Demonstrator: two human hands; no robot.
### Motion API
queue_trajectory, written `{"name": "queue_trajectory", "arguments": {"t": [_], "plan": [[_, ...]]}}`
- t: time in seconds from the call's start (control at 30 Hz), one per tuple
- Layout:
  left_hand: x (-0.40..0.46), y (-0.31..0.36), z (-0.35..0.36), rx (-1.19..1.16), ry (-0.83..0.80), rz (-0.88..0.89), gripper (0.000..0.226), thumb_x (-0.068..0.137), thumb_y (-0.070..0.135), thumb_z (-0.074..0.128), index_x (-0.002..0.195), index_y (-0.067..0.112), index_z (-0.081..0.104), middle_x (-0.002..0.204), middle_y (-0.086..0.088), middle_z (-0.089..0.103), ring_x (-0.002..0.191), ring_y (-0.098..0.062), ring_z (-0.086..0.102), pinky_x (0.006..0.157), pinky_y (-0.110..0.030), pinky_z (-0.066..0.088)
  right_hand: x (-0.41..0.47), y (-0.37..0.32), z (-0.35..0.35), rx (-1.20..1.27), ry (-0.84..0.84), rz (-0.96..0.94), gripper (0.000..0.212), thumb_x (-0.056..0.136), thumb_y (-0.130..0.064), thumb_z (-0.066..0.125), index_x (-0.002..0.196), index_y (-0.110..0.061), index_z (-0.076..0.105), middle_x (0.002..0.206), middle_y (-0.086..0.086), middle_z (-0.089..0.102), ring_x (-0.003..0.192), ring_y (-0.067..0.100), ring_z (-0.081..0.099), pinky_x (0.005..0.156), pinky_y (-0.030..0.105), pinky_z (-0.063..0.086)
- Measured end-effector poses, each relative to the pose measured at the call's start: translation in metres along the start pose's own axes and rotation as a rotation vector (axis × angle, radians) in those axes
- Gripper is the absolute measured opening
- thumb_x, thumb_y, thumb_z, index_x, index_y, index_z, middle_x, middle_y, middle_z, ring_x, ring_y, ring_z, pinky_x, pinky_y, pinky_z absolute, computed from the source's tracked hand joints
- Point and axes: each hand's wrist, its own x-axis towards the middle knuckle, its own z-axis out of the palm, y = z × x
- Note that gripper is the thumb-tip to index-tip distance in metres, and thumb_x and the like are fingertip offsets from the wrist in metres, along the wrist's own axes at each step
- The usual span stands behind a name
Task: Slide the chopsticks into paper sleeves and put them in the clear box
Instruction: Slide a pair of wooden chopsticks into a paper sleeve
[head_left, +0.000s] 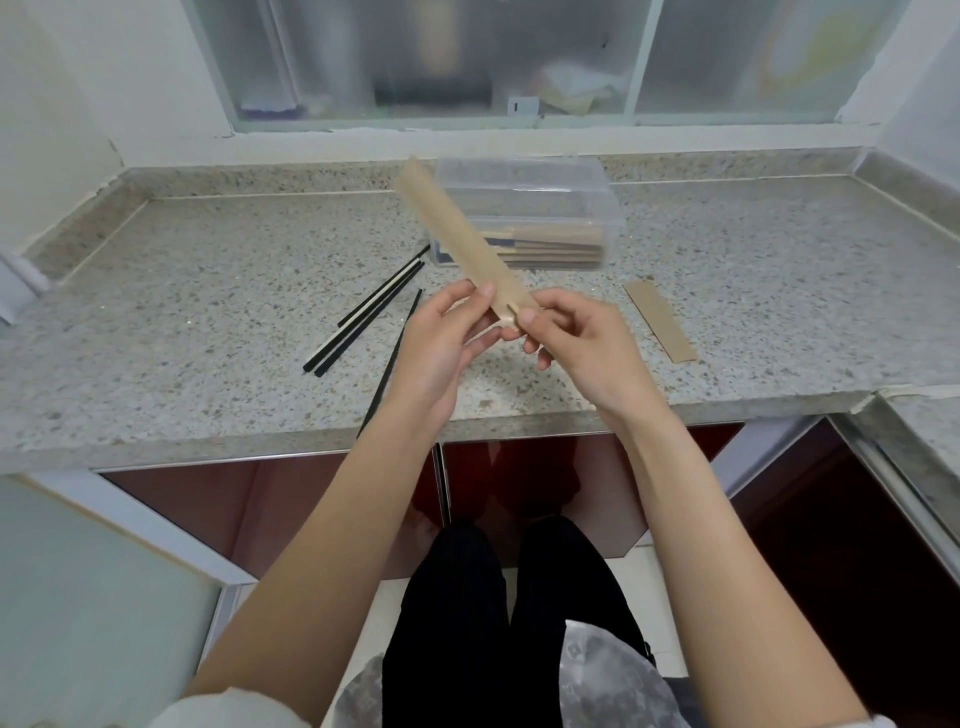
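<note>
Head view: left hand (441, 338) and right hand (576, 338) both pinch the near end of a brown paper sleeve (457, 234), raised over the speckled worktop (208, 291). Loose black chopsticks (363, 322) lie left. Clear box (524, 213) behind holds filled sleeves. Spare sleeve (660, 319) lies right.

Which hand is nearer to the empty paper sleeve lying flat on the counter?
Right. The right hand is just left of the flat sleeve, above the counter. The left hand is farther left, beyond the right one.
</note>
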Motion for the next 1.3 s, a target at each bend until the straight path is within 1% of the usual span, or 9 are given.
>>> {"name": "queue_trajectory", "arguments": {"t": [0.1,0.23,0.43,0.5,0.67,0.9,1.0,1.17,1.3], "plan": [[0.002,-0.001,-0.005,-0.005,0.058,-0.029,0.015,0.092,0.021,0.058,0.103,0.012,0.063,0.096,-0.001,0.073,0.091,-0.012,0.069,0.078,-0.022,0.053,0.001,0.000,0.000,-0.066,0.045,0.009,0.012,0.092,-0.009,0.059,0.103,-0.010,0.063,0.073,-0.004,0.071,0.062,0.004,0.058,0.054,0.019,0.045],[0.004,-0.001,-0.006,0.053,0.111,-0.018,0.020,0.091,0.021,0.059,0.105,0.007,0.064,0.094,-0.002,0.073,0.089,-0.011,0.070,0.075,-0.020,0.053,0.002,0.001,0.001,-0.231,0.110,-0.036,0.010,0.090,-0.014,0.063,0.095,-0.022,0.062,0.074,-0.007,0.072,0.065,0.002,0.061,0.062,0.019,0.044],[0.003,-0.008,-0.001,0.217,0.198,0.142,0.025,0.089,0.019,0.062,0.106,0.000,0.062,0.082,-0.004,0.073,0.079,-0.009,0.070,0.072,-0.019,0.053,0.002,0.005,0.009,-0.489,0.241,-0.143,0.023,0.088,-0.022,0.066,0.109,-0.018,0.059,0.082,-0.008,0.071,0.068,0.003,0.061,0.068,0.018,0.045],[0.004,-0.010,-0.001,0.297,0.210,0.195,0.022,0.089,0.021,0.063,0.101,0.002,0.063,0.081,-0.004,0.074,0.081,-0.010,0.070,0.075,-0.024,0.054,0.002,0.007,0.010,-0.504,0.271,-0.185,0.018,0.087,-0.021,0.067,0.102,-0.018,0.058,0.086,-0.007,0.068,0.069,0.008,0.061,0.066,0.021,0.047],[0.005,-0.013,0.000,0.426,0.223,0.265,0.018,0.090,0.023,0.062,0.096,0.006,0.063,0.078,-0.004,0.074,0.080,-0.009,0.070,0.081,-0.031,0.056,0.002,0.010,0.011,-0.540,0.328,-0.250,0.015,0.084,-0.018,0.069,0.089,-0.016,0.055,0.077,-0.007,0.061,0.069,0.009,0.060,0.062,0.024,0.048],[0.005,-0.016,0.001,0.281,0.201,0.227,0.008,0.090,0.018,0.062,0.096,0.013,0.059,0.078,-0.001,0.073,0.079,-0.011,0.071,0.070,-0.021,0.053,0.000,0.010,0.014,-0.512,0.336,-0.298,0.019,0.083,-0.014,0.071,0.087,-0.021,0.054,0.079,-0.008,0.062,0.074,0.005,0.059,0.064,0.020,0.049],[0.005,-0.017,0.001,0.261,0.176,0.200,0.022,0.088,0.022,0.064,0.107,0.010,0.060,0.081,-0.003,0.074,0.083,-0.014,0.071,0.073,-0.024,0.054,0.000,0.010,0.014,-0.530,0.342,-0.310,0.017,0.080,-0.011,0.072,0.088,-0.016,0.058,0.078,-0.006,0.063,0.073,0.007,0.059,0.066,0.020,0.049],[-0.001,-0.018,0.000,0.197,0.149,0.101,0.011,0.087,0.020,0.066,0.093,0.012,0.068,0.080,-0.001,0.074,0.084,-0.012,0.071,0.071,-0.020,0.054,-0.001,0.012,0.016,-0.601,0.339,-0.359,0.016,0.079,-0.009,0.073,0.086,-0.013,0.059,0.075,-0.009,0.062,0.071,0.005,0.060,0.067,0.020,0.050],[-0.002,-0.019,-0.007,0.139,0.082,0.030,0.012,0.085,0.021,0.066,0.095,0.014,0.070,0.089,0.001,0.074,0.090,-0.012,0.070,0.074,-0.020,0.054,0.000,0.013,0.011,-0.405,0.279,-0.199,0.017,0.079,-0.014,0.075,0.085,-0.019,0.059,0.075,-0.005,0.066,0.070,0.011,0.065,0.066,0.028,0.054]]}}
